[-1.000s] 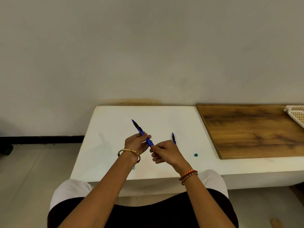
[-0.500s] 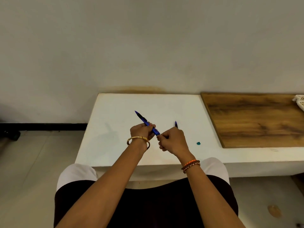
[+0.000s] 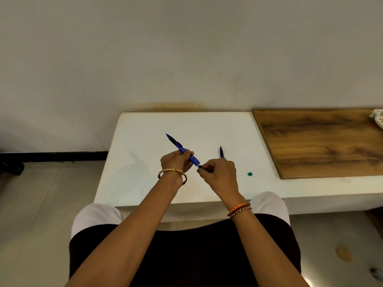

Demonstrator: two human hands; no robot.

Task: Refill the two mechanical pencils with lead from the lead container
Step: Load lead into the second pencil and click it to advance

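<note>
My left hand [image 3: 176, 161] grips a blue mechanical pencil [image 3: 182, 150] above the white table [image 3: 145, 183], its tip pointing up and to the far left. My right hand [image 3: 219, 172] pinches a small dark piece at the pencil's rear end [image 3: 200, 166]. A second blue pencil [image 3: 221, 152] lies on the table just beyond my right hand, its lower part hidden behind the hand. A small teal piece [image 3: 250, 173] lies on the table to the right. I cannot make out a lead container.
A wooden board [image 3: 323, 141] covers the table's right part, with a white basket corner [image 3: 378, 119] at its far right edge. Two thin dark sticks [image 3: 345, 180] lie near the front edge below the board. A wall stands behind the table.
The head view shifted, so the table sits a little higher in frame. My right hand has drawn slightly away from the pencil's rear end, and a small dark piece now shows between its fingertips.
</note>
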